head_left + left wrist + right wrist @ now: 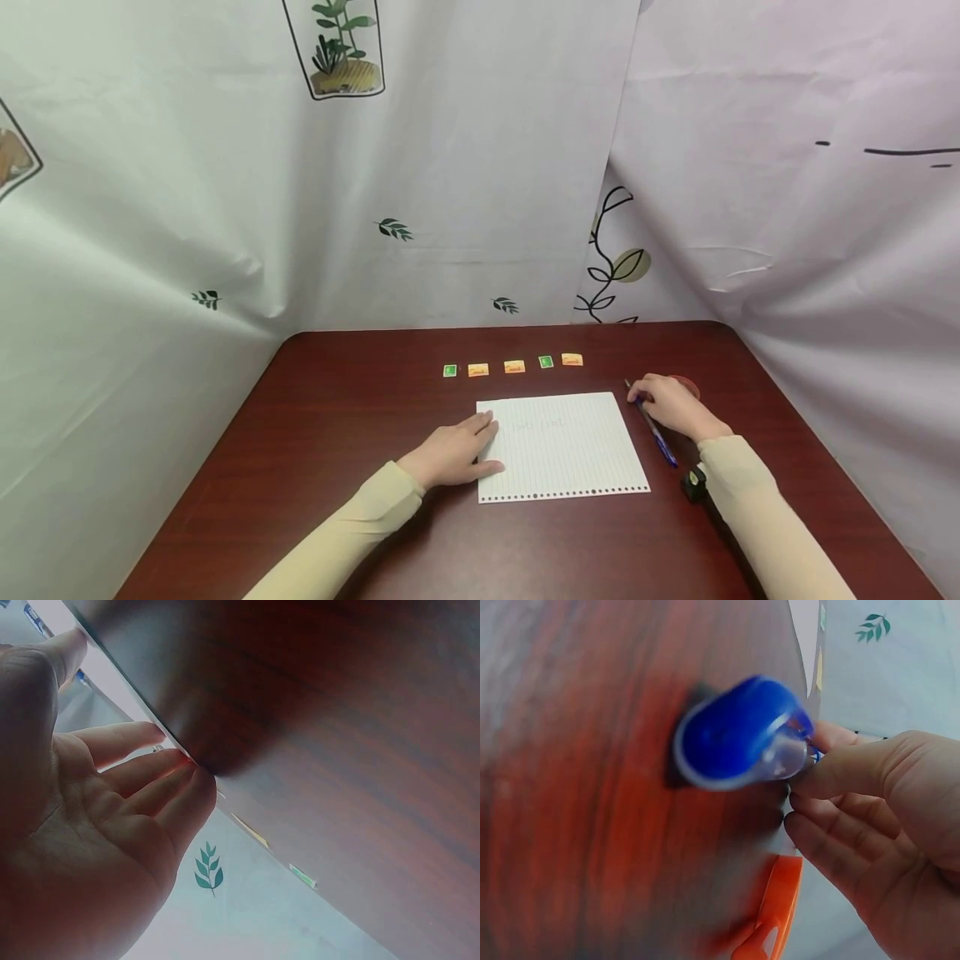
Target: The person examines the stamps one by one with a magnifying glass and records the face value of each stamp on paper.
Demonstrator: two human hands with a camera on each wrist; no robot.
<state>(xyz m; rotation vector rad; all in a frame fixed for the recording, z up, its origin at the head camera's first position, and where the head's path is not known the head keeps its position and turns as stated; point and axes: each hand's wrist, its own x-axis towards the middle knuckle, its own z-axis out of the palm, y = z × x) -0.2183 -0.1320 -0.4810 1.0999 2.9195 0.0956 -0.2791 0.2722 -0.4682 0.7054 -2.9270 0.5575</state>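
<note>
A white ruled sheet of paper with punched holes along its near edge lies on the table, faint writing near its top. My left hand rests at the sheet's left edge; in the left wrist view, the fingers touch the edge and stay nearly straight. To the right of the sheet, my right hand pinches a blue pen near its far end. The right wrist view shows the pen's blue end close up, with the thumb and index finger of the right hand on it.
Several small green and orange picture pieces form a row beyond the sheet. An orange object, its kind unclear, lies beside the right hand and is partly hidden. Patterned white cloth hangs behind the dark red table.
</note>
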